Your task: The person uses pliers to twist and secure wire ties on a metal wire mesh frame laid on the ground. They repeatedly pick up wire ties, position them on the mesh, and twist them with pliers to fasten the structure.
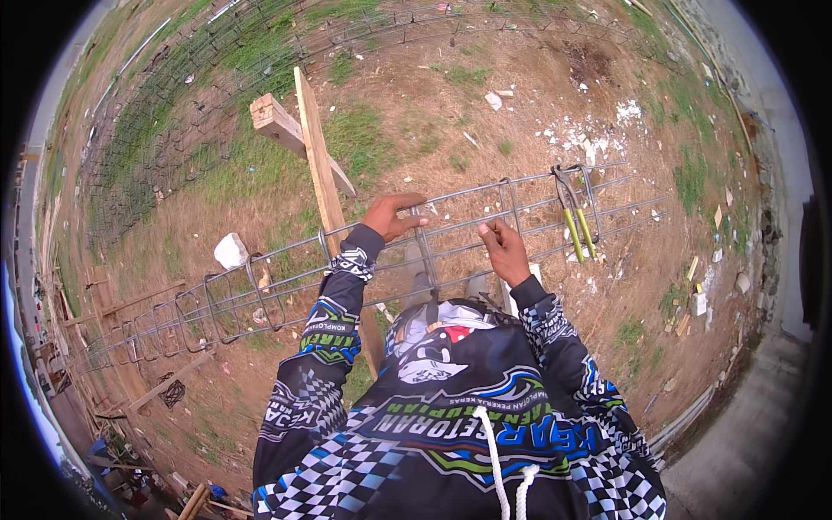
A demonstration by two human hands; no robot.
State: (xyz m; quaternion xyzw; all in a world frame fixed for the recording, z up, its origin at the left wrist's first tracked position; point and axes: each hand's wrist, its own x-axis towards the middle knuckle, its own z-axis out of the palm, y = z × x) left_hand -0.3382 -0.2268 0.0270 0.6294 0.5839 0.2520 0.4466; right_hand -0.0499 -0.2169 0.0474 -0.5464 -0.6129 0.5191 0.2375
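While beside rebar cage [425, 249], lettered sleeves [328, 342].

We have brown ground [451, 113] below us, patched with grass [360, 139], with dark metal frames [165, 130] lying at the upper left, white scraps [628, 111] at the upper right and a white lump [230, 251] left of centre. Near the middle, our metal cage [423, 247] lies across a wooden stand [317, 156].

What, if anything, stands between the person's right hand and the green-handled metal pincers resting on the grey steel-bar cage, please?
Nothing visible does: the pincers lie over the cage to the right of the right hand, and the gap between looks open.
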